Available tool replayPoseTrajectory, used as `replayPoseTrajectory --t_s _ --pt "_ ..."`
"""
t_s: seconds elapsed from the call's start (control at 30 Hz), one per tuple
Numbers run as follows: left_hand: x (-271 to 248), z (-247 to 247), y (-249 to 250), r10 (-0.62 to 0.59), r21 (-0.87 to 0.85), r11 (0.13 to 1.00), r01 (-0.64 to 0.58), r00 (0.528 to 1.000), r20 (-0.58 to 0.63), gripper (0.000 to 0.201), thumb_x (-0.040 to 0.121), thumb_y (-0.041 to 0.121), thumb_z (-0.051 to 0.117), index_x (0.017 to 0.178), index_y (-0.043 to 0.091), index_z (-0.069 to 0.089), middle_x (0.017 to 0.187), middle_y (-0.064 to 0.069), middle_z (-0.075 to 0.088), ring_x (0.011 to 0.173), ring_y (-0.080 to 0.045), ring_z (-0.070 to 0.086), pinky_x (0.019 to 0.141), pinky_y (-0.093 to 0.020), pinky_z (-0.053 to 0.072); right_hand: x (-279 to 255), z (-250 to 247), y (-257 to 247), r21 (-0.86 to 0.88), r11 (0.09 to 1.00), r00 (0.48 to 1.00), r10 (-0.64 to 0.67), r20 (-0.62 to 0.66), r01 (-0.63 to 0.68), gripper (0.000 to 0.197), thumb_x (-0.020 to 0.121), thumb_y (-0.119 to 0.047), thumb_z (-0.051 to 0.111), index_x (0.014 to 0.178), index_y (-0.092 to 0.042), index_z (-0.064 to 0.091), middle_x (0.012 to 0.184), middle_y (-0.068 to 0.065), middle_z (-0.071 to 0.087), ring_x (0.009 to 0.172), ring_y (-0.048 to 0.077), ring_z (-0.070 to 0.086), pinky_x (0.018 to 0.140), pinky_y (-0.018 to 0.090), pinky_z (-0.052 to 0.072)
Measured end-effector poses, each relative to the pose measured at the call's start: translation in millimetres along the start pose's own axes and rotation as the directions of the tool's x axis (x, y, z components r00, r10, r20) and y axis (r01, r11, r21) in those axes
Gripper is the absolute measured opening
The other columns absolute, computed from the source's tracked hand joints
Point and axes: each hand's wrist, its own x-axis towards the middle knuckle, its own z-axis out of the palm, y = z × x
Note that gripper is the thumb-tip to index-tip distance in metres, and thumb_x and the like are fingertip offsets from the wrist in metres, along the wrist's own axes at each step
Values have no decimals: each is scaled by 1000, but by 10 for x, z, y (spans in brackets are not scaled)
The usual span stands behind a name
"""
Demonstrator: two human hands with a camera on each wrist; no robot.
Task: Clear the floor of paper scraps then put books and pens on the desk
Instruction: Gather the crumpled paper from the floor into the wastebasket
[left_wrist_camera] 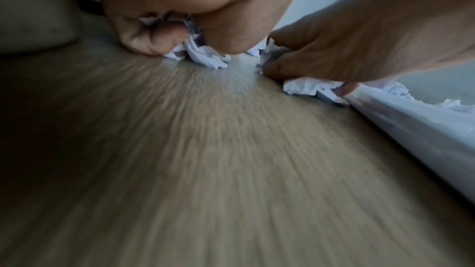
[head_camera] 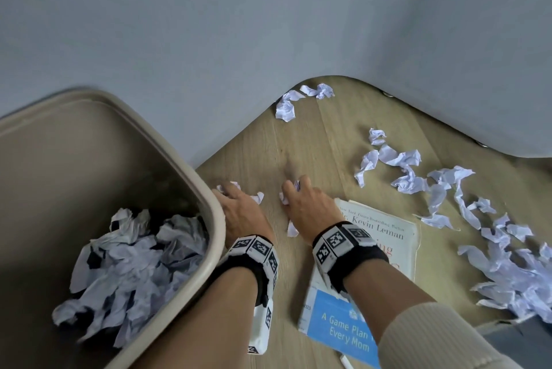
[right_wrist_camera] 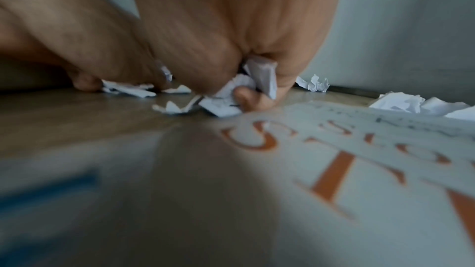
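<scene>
Both hands are down on the wooden floor, side by side. My left hand sits against the bin's corner, its fingers curled round crumpled white paper scraps. My right hand grips another wad of scraps just left of a white book with red lettering and a blue panel. More loose scraps trail across the floor to the right, thickening into a heap at the right edge.
A beige waste bin part-filled with crumpled paper stands at the left, touching my left wrist. Grey walls meet in a corner behind. Two scraps lie near that corner. A small white object lies below the book.
</scene>
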Motion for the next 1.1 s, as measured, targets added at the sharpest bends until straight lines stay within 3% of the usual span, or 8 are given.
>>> replayPoseTrajectory --t_s 0.07,0.2,0.43,0.6,0.73,0.87,0.97,1.1 --pt "-51 -36 14 38 14 999 -39 999 37 26 85 8 63 105 8 46 98 -16 48 70 -31 57 58 -43 52 -57 -32 -25 59 998 1000 6 15 -7 18 101 -19 36 115 -10 44 110 12 50 71 26 57 57 30 39" --pt "-238 -145 99 56 73 995 -73 976 209 23 93 17 55 111 11 42 108 -12 49 83 -28 63 64 -36 52 -246 -90 -11 292 951 994 80 78 -99 21 97 -22 43 112 -9 48 109 14 53 91 35 60 66 33 35" --pt "-677 -493 228 71 100 986 -130 889 453 35 97 25 53 121 2 43 124 -18 51 109 -28 61 85 -35 50 -799 -528 410 487 854 966 248 -68 -185 13 95 -25 50 89 -16 42 77 5 48 70 25 46 64 30 32" --pt "-1096 -1215 277 337 -113 940 -323 817 468 23 98 21 46 118 10 46 121 -10 54 104 -25 60 86 -33 52 -1219 -1112 536 481 854 932 315 -178 -197 22 98 -23 47 80 -14 39 62 -1 48 59 22 49 50 27 29" --pt "-1474 -2256 437 559 -296 826 -480 765 319 26 98 28 47 119 14 42 118 -3 52 105 -20 58 85 -28 47 -1469 -1762 386 550 830 896 315 -313 -100 30 98 -31 48 74 -19 37 66 8 59 59 27 62 50 33 43" --pt "-1573 -3117 497 578 -315 790 -526 811 96 24 99 33 43 117 17 38 115 1 50 101 -18 58 77 -23 44 -1519 -2338 0 607 795 868 309 -387 -12 34 96 -34 50 75 -11 37 60 10 57 62 33 61 58 40 46" --pt "-1311 -3587 343 499 -263 834 -484 867 -13 23 100 30 40 115 13 41 115 -5 50 102 -25 58 74 -26 37 -1434 -2631 -440 604 790 899 186 -397 104 30 96 -31 50 76 -11 38 57 1 55 59 27 58 57 33 44" --pt "-733 -3893 -112 290 -146 949 -281 956 49 28 100 28 40 119 9 47 120 -16 50 105 -32 55 80 -34 41 -1200 -2729 -1004 510 819 891 -5 -455 265 27 96 -38 49 81 -17 40 76 2 57 62 18 51 56 27 34"
